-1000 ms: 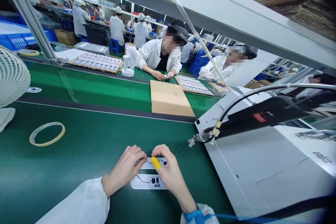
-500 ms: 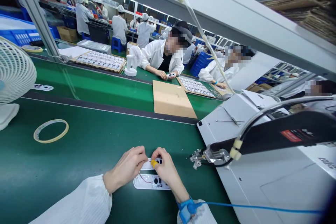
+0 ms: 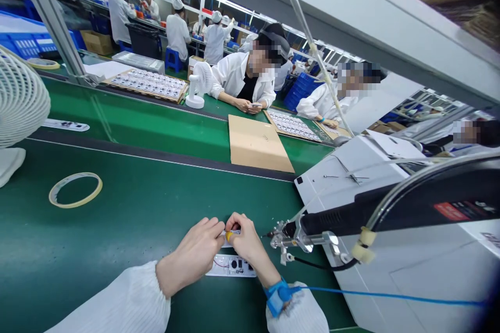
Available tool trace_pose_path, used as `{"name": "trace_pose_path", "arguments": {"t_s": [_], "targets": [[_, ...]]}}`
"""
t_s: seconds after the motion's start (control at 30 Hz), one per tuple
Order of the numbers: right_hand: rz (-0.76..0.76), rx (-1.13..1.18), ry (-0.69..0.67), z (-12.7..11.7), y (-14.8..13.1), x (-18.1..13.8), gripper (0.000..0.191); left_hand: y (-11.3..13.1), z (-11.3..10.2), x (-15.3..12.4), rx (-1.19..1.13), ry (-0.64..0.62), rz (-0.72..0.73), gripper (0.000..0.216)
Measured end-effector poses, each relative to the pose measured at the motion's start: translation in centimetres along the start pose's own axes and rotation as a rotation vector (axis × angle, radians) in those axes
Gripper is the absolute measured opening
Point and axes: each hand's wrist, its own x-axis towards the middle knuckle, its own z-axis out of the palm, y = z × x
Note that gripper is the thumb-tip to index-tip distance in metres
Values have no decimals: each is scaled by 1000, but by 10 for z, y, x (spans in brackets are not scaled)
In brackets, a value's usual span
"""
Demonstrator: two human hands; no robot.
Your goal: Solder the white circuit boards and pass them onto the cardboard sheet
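Observation:
My left hand (image 3: 193, 255) is closed, its fingertips bent over the left end of a slim white plastic housing (image 3: 226, 244). From the other side my right hand (image 3: 247, 242) pinches at the same housing, a yellow finger cot (image 3: 229, 236) on one finger. Between them my fingers hide most of this piece. A second white housing (image 3: 222, 272) lies just below on the green bench, showing a red wire and black round parts. Close to the right of my right hand points the metal tip of a black machine-mounted tool (image 3: 332, 217). A blue wrist strap (image 3: 278, 296) circles my right wrist.
A tape roll (image 3: 75, 190) lies at left by a white fan (image 3: 21, 99). Cardboard (image 3: 258, 143) lies across the green belt, which carries another white housing (image 3: 67, 125). The white machine box (image 3: 375, 270) stands at right. Co-workers sit opposite.
The black tool has come left, nearer my right hand. My left hand has shifted right, covering more of the upper housing. The housing on the belt has slid right. The view has tilted slightly.

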Motion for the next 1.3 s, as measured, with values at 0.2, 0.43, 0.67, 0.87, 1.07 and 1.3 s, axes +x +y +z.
{"name": "trace_pose_path", "arguments": {"t_s": [0.2,0.43,0.67,0.87,1.07,1.3], "targets": [[-40,55,-14,-6,-11,-9,11,0,-3,-16,-338,23,-137,36],[-132,100,-93,-18,-19,-13,16,-6,4,-23,-540,259,-183,15],[-137,71,-58,-14,-14,-14,12,-15,6,-20,-371,209,-18,24],[-161,61,-40,-12,-15,-16,15,-15,2,-15,-514,170,-106,18],[-151,78,-21,-12,-16,-17,22,-17,6,-11,-594,147,-175,19],[-151,73,-30,-11,-15,-18,27,-18,8,-10,-608,150,-183,21]]}}
